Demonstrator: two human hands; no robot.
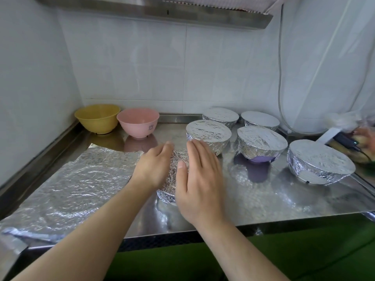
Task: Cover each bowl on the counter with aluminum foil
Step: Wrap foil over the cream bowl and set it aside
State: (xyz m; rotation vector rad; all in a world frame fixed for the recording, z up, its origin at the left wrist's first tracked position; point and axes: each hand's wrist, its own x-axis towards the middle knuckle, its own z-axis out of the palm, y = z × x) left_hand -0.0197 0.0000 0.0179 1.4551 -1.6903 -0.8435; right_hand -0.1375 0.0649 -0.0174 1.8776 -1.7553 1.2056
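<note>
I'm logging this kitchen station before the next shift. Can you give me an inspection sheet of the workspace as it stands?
Surface: steel counter, shiny, with a raised back edge.
Job's things: five foil-covered bowls at right; sixth wrapped bowl between the hands; yellow bowl and pink bowl uncovered at back left; loose foil sheets at left.
Clutter: plastic bag and a dark gadget at far right.
Hands: left hand and right hand press the foil with straight fingers.
Cables: white cord down the wall.
Surroundings: white tiled wall, range hood overhead.
</note>
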